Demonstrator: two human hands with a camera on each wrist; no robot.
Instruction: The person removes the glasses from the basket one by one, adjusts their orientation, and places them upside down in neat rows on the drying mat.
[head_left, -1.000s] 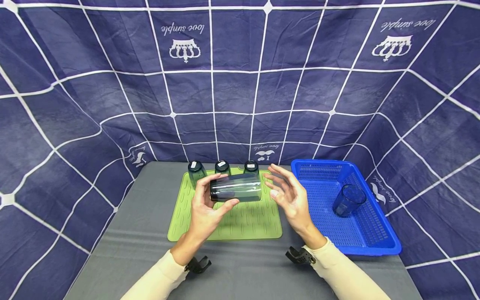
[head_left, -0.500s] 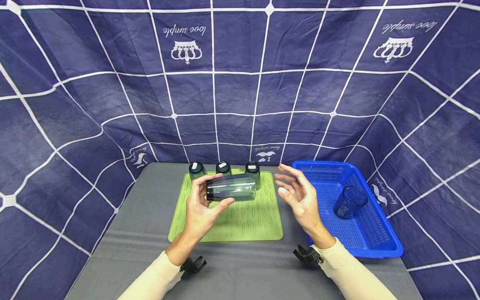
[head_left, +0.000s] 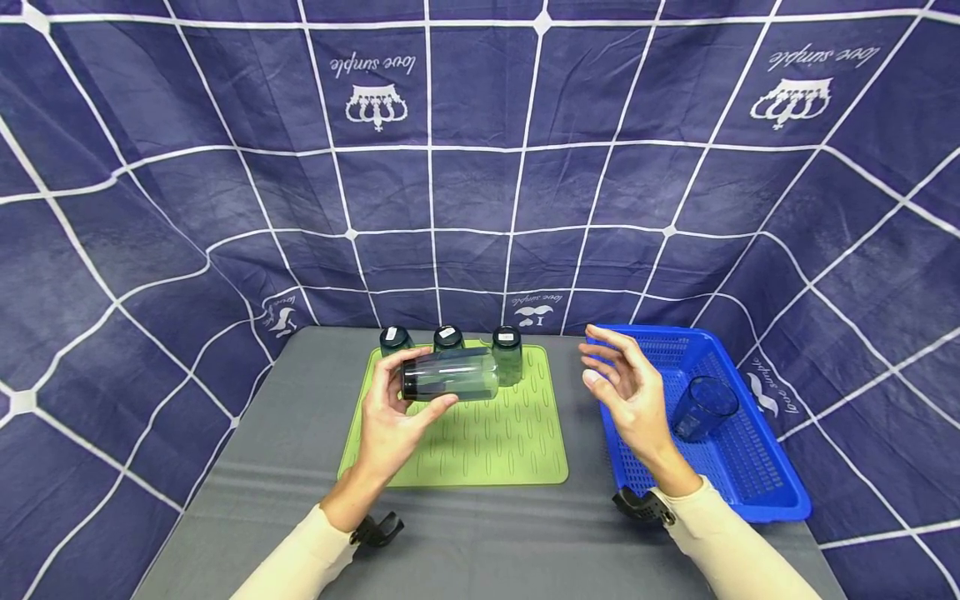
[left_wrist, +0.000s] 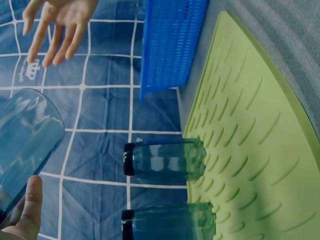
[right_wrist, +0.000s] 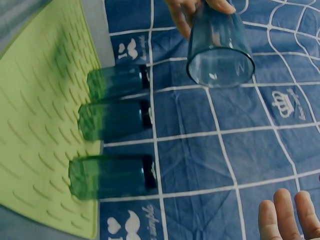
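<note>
My left hand (head_left: 393,417) grips a tinted drinking glass (head_left: 453,374) by its dark base end. The glass lies sideways in the air over the green mat (head_left: 487,450), its mouth facing right. In the right wrist view the open rim of that glass (right_wrist: 220,67) shows plainly. My right hand (head_left: 633,400) holds nothing; its fingers are spread and slightly bent, and it overlaps the left side of the blue basket (head_left: 772,467) in the head view. Three more glasses stand upside down along the mat's back edge, the rightmost glass (head_left: 507,358) showing most fully.
One glass (head_left: 703,408) stands inside the blue basket at the right. A grey tabletop (head_left: 480,550) lies under the mat and basket. Dark blue cloth (head_left: 480,192) with white lines hangs behind and at both sides.
My right hand has moved right, away from the held glass and toward the basket. My left hand has shifted slightly left with the glass, leaving the rightmost standing glass more visible.
</note>
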